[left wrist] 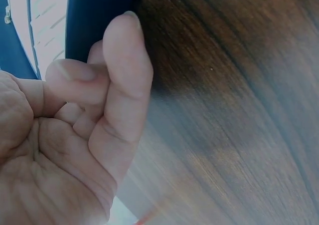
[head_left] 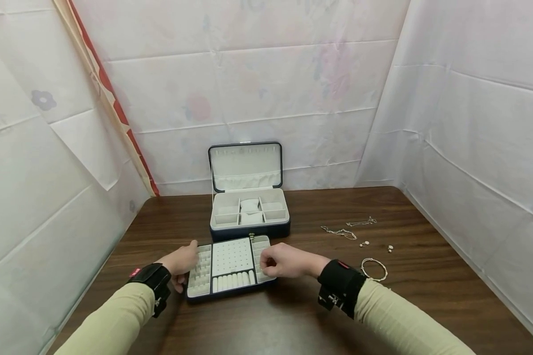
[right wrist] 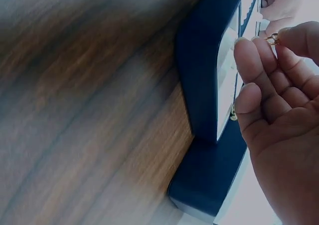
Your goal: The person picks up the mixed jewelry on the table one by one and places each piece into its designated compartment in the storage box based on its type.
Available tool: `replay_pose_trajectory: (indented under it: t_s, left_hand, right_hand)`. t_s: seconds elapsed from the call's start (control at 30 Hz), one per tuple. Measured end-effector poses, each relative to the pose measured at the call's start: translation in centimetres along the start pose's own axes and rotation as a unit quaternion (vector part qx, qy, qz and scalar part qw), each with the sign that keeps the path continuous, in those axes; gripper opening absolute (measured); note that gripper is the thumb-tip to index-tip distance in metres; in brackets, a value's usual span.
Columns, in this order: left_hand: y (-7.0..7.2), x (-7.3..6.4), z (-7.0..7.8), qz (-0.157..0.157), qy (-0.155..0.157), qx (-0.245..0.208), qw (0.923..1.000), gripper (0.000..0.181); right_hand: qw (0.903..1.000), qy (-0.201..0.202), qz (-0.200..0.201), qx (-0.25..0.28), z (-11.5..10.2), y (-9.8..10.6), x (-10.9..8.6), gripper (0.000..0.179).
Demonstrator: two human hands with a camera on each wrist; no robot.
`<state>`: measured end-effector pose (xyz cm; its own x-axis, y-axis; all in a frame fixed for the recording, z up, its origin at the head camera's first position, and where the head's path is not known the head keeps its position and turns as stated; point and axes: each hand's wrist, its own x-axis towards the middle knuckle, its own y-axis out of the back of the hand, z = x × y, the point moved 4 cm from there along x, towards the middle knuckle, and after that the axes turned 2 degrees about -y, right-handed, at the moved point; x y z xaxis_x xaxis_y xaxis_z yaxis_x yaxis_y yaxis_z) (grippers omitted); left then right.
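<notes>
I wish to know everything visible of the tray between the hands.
The tray is shallow and oblong, with dark blue walls and a pale, fabric-like lining. Small cells fill its left side; a dotted panel sits mid-tray, above a row of padded rolls; compartments run down the right. It lies slightly turned on the table before the box. The left hand touches its left edge; the right hand is over its right side, contact unclear.

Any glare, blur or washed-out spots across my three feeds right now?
Head: sheen on the tabletop, bottom centre; left wrist: pale haze low over the tabletop; right wrist: wood grain blurred, tray lining bleached, but the gold piece is discernible.
</notes>
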<state>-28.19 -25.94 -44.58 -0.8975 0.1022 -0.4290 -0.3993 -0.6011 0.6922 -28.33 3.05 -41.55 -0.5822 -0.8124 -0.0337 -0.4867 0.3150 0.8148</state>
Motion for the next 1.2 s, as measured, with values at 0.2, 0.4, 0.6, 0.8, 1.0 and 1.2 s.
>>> replay_pose_trajectory:
  t_s: [0.2, 0.4, 0.6, 0.8, 1.0, 1.2]
  left_hand:
    - [0.1, 0.0, 0.0, -0.002, 0.005, -0.013, 0.9999, 0.054]
    - [0.1, 0.0, 0.1, -0.005, 0.008, -0.017, 0.9998, 0.053]
    - [0.0, -0.3, 0.1, -0.010, 0.005, -0.019, 0.9998, 0.059]
    - [-0.1, -0.3, 0.0, -0.012, 0.004, -0.015, 0.9998, 0.062]
    - [-0.1, -0.3, -0.1, -0.011, 0.005, -0.020, 0.9997, 0.056]
    - [0.0, -0.2, -0.1, -0.009, 0.004, -0.015, 0.9998, 0.050]
  right_hand:
    - [1.0000, -0.006, 0.002, 0.007, -0.1, -0.5, 0.4, 0.017]
    - [0.9999, -0.008, 0.003, 0.006, -0.3, -1.0, 0.8, 0.018]
    - [0.9998, -0.012, -0.006, 0.017, -0.5, -1.6, 1.0, 0.016]
    - [0.9993, -0.023, -0.002, 0.031, -0.7, -2.0, 1.2, 0.015]
    - [0.9971, -0.052, 0.000, 0.056, -0.5, -2.5, 1.4, 0.013]
    - [0.9951, -0.061, 0.000, 0.077, -0.5, -2.7, 1.6, 0.019]
